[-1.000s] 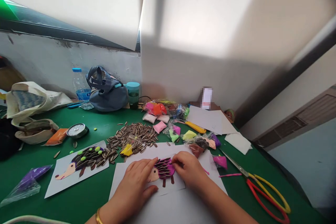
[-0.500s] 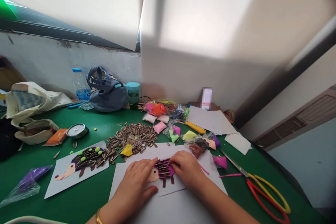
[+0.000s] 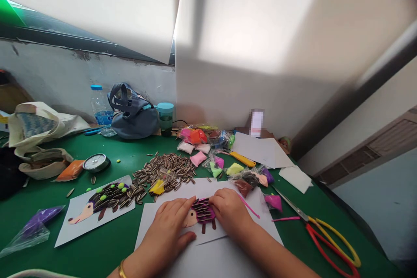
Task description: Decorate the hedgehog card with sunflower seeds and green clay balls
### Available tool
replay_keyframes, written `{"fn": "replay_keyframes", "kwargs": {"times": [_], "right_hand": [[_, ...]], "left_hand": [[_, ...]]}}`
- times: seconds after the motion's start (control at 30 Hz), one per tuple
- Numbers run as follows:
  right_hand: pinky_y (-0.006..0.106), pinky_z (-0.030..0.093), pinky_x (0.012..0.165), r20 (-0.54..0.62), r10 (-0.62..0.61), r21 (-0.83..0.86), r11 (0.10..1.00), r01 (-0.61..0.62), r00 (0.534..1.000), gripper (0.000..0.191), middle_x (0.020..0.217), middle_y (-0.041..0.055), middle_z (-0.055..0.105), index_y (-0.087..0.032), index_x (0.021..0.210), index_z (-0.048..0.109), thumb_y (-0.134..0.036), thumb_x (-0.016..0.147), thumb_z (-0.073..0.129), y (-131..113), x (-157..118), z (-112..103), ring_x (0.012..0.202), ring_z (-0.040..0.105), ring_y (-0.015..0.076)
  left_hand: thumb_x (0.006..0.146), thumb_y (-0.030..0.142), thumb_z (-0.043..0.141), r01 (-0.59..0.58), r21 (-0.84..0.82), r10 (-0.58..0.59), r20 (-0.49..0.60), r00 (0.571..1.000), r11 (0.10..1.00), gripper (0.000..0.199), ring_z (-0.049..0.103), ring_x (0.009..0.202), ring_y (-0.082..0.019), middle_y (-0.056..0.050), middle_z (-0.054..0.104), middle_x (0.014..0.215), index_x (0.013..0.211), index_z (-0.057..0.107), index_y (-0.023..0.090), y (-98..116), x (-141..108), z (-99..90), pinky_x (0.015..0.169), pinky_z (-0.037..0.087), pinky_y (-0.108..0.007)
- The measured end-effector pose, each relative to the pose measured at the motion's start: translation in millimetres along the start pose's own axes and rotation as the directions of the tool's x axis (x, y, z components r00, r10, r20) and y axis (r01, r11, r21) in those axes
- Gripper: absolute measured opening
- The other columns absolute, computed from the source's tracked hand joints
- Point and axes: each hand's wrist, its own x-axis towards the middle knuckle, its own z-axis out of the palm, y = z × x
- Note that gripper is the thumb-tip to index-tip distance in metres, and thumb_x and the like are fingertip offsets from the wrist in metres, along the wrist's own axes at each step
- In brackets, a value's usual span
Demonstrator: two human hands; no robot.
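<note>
On a white sheet of paper lies a hedgehog picture with a purple clay body, striped sunflower seeds set in rows on it, a peach clay face and brown legs. My left hand rests on the paper with fingers stretched, its fingertips at the hedgehog's head. My right hand has its thumb and fingers pinched together at the body's right side; whatever is between them is hidden. Beyond both hands is a heap of sunflower seeds.
At the left lies a second hedgehog picture with green clay dots. Scissors lie at the right. Bags of coloured clay, a utility knife, a cup, a water bottle and a blue bag stand farther back.
My right hand has shifted slightly left over the hedgehog's body, its fingers still pinched. The left hand stays in place.
</note>
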Motion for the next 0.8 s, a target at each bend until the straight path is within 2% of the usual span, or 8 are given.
{"fn": "replay_keyframes", "kwargs": {"times": [0.1,0.23,0.33,0.4,0.5,0.57,0.7,0.8], "right_hand": [[0.032,0.037,0.073,0.006,-0.022,-0.026,0.999,0.022,1.0,0.012,0.082,0.0042,0.068,-0.02,0.087,0.07,-0.013,0.087,0.06,-1,-2,-4,0.08,0.058,0.0199],[0.032,0.037,0.076,-0.019,-0.01,0.009,1.0,0.01,1.0,0.014,0.085,0.0042,0.068,-0.02,0.088,0.068,-0.012,0.086,0.058,-1,-2,-22,0.084,0.058,0.0201],[0.031,0.039,0.076,-0.046,0.025,0.017,1.0,-0.024,0.999,0.015,0.086,0.0047,0.068,-0.021,0.089,0.068,-0.014,0.089,0.054,2,8,-37,0.084,0.059,0.0196],[0.03,0.04,0.076,-0.035,0.044,-0.034,0.998,-0.045,0.998,0.016,0.088,0.0057,0.068,-0.021,0.093,0.068,-0.016,0.091,0.053,6,22,-42,0.087,0.06,0.0201],[0.031,0.043,0.075,0.097,0.106,-0.199,0.976,-0.085,0.99,0.015,0.092,0.0083,0.07,-0.021,0.098,0.068,-0.021,0.092,0.055,9,50,-38,0.089,0.063,0.0224],[0.031,0.045,0.072,0.188,0.157,-0.282,0.954,-0.1,0.97,0.013,0.09,0.0114,0.071,-0.018,0.093,0.069,-0.024,0.09,0.058,10,67,-29,0.085,0.066,0.0238],[0.031,0.047,0.069,0.218,0.191,-0.314,0.942,-0.116,0.957,0.012,0.087,0.0136,0.071,-0.015,0.087,0.069,-0.009,0.082,0.06,11,86,-12,0.078,0.068,0.0232],[0.03,0.047,0.07,0.211,0.184,-0.304,0.946,-0.115,0.96,0.02,0.088,0.0133,0.071,-0.015,0.092,0.069,-0.004,0.079,0.058,10,88,-13,0.08,0.069,0.0233]], "left_hand": [[0.071,0.02,0.077,0.002,0.0,-0.002,0.008,1.0,1.0,0.09,0.053,0.122,-0.029,-0.005,0.058,0.135,0.146,0.03,0.034,-1,0,0.7,0.105,0.039,-0.047],[0.071,0.019,0.077,0.013,0.001,-0.013,0.011,1.0,1.0,0.09,0.052,0.122,-0.028,-0.006,0.057,0.135,0.146,0.029,0.034,0,0,0.4,0.105,0.038,-0.048],[0.071,0.019,0.077,0.01,-0.009,-0.01,0.017,1.0,1.0,0.091,0.052,0.122,-0.028,-0.006,0.058,0.134,0.146,0.029,0.034,0,0,-0.9,0.105,0.039,-0.048],[0.071,0.02,0.078,0.008,-0.015,-0.007,0.017,1.0,1.0,0.09,0.053,0.121,-0.028,-0.006,0.058,0.134,0.146,0.029,0.034,0,0,-1.4,0.105,0.039,-0.047],[0.071,0.021,0.078,0.007,-0.014,-0.007,0.006,1.0,1.0,0.09,0.054,0.121,-0.029,-0.006,0.059,0.133,0.146,0.031,0.034,0,0,-1.4,0.104,0.04,-0.047],[0.07,0.021,0.078,0.005,-0.006,-0.005,-0.004,1.0,1.0,0.089,0.054,0.121,-0.029,-0.005,0.059,0.132,0.146,0.031,0.034,0,0,-1.1,0.104,0.04,-0.046],[0.071,0.022,0.077,-0.004,0.007,0.004,-0.023,1.0,1.0,0.088,0.056,0.119,-0.028,-0.005,0.061,0.131,0.145,0.033,0.034,0,0,-0.5,0.103,0.042,-0.045],[0.073,0.023,0.076,-0.007,0.01,0.007,-0.03,1.0,1.0,0.085,0.056,0.119,-0.029,-0.006,0.06,0.132,0.146,0.033,0.033,0,0,-0.3,0.103,0.041,-0.046]]}}
